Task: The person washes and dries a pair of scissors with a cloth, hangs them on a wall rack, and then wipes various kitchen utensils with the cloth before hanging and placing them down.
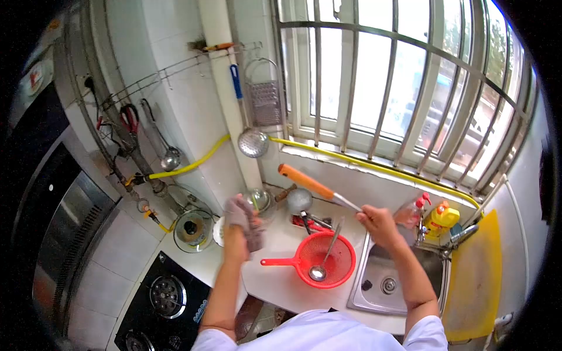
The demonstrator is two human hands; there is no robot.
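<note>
My left hand (239, 237) is closed around a grey-brown cloth (244, 219) above the counter, left of the red strainer. My right hand (380, 225) grips the metal shaft of an orange-handled utensil (313, 182). Its handle points up and left, toward the wall; its head is not visible, so I cannot tell its exact kind. Below and between my hands, a red plastic strainer (304, 275) with a long handle sits on the counter. Inside it rests a metal ladle (318, 272), its handle leaning over the strainer's far rim.
The steel sink (366, 292) lies at right, with soap bottles (442, 219) behind it and a yellow board (477, 281) beside it. A black gas stove (158, 304) and glass-lidded pot (193, 231) are at left. A skimmer (253, 143) and grater (265, 105) hang ahead.
</note>
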